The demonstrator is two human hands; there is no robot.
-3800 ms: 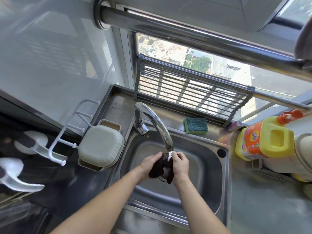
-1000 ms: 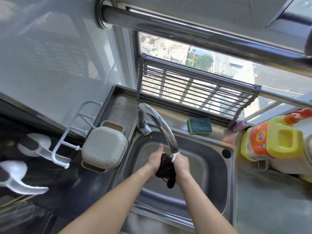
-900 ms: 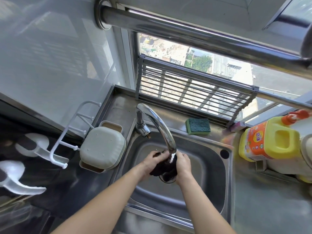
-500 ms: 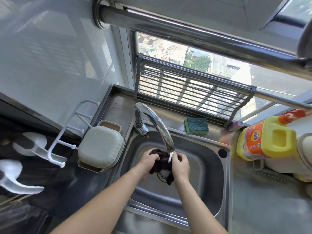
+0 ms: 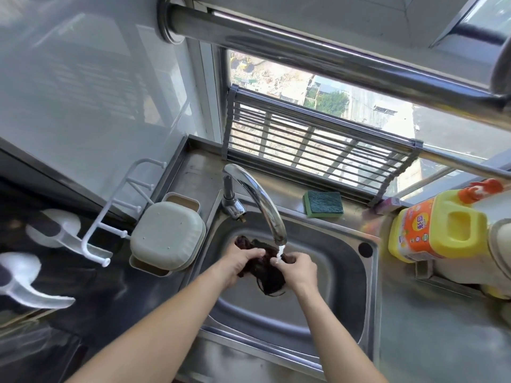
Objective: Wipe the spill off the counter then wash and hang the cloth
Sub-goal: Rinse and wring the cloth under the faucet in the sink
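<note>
A dark, wet cloth (image 5: 264, 268) is bunched between both my hands over the steel sink (image 5: 331, 272). My left hand (image 5: 240, 262) grips its left part and my right hand (image 5: 296, 268) grips its right part. The chrome tap (image 5: 257, 201) arches above them, and a thin stream of water falls from its spout onto the cloth and my right fingers. One end of the cloth sticks up behind my left hand; another hangs down toward the drain.
A green sponge (image 5: 323, 203) lies on the ledge behind the sink. A yellow detergent jug (image 5: 439, 230) stands at the right. A pale lidded box (image 5: 167, 237) sits left of the sink beside a white wall rack (image 5: 110, 214). A thick steel bar (image 5: 331, 56) runs overhead.
My hands have kept rubbing the cloth under the running water, drawing a little apart so the cloth is spread wider between them. The tap has stayed on.
</note>
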